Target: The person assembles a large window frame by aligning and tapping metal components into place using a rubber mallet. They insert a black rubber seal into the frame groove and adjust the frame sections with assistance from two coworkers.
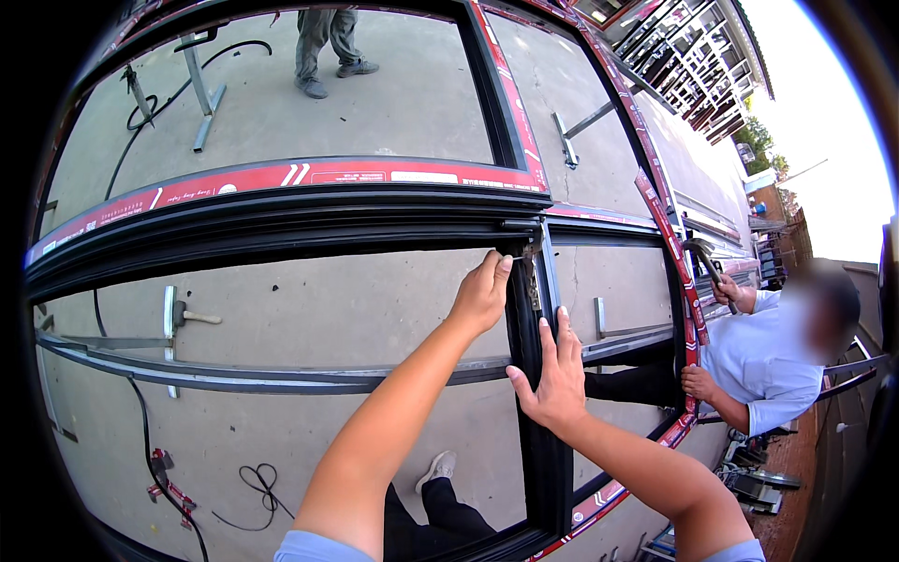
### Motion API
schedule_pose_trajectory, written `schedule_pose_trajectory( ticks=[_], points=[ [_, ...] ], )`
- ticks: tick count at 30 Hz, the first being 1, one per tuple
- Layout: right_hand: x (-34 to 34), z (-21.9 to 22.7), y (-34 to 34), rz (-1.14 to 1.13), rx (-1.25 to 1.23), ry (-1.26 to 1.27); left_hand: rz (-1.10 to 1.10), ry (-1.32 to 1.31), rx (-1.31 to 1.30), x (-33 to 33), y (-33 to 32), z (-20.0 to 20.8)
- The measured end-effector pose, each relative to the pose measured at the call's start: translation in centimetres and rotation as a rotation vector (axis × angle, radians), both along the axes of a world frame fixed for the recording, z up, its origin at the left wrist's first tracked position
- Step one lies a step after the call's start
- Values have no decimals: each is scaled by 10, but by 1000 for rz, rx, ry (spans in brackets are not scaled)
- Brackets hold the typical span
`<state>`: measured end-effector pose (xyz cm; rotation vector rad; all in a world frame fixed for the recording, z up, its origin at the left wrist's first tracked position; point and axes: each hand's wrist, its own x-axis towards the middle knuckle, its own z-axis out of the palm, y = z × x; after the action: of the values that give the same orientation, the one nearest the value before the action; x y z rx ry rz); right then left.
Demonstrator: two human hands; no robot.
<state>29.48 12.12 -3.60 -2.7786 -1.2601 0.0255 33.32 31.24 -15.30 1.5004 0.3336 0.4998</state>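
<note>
The left hand [480, 295] is curled, thumb drawn against the fingers, at the upper end of a black bar; I cannot tell what, if anything, it pinches. The right hand [552, 379] lies spread against that black bar [547, 468] at about 5 o'clock from the left, gripping nothing. A narrow metal strip [535, 286] with a rough, mottled face sits in the bar, just beside the left fingertips. The bar is smooth and grooved, its long axis running 12 to 6 o'clock; the strip points the same way. At 12 o'clock, the bar meets a wide ribbed rail [281, 225] edged with glossy red tape [346, 175].

Beneath spreads a grey concrete floor [281, 421], with a wooden-handled mallet [199, 317] at 9 o'clock and a looped black cord [266, 496] at 8. A co-worker [758, 351] at 3 o'clock grips a dark tool [704, 260]; stacked frames [688, 70] stand at 1.
</note>
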Motion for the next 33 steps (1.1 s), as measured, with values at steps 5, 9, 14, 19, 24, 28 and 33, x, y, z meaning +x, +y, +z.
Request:
schedule_pose_trajectory(
  ticks=[5,9,14,19,24,28,33],
  points=[
    [-1,4,1,19,-29,-35,-1,90,11,-4,-2,6],
    [-1,4,0,9,17,-17,31,220,31,-5,-8,21],
    [-2,5,6,-2,36,7,143,237,-409,7,-14,29],
    [1,1,-3,-22,65,9,-50,347,-937,3,-10,74],
    [0,2,0,10,68,-6,26,124,-428,-4,-26,31],
    [-2,4,-1,4,83,2,-247,96,-366,-17,6,17],
    [-2,4,0,-2,91,-2,-303,191,32,-15,38,22]
  ],
)
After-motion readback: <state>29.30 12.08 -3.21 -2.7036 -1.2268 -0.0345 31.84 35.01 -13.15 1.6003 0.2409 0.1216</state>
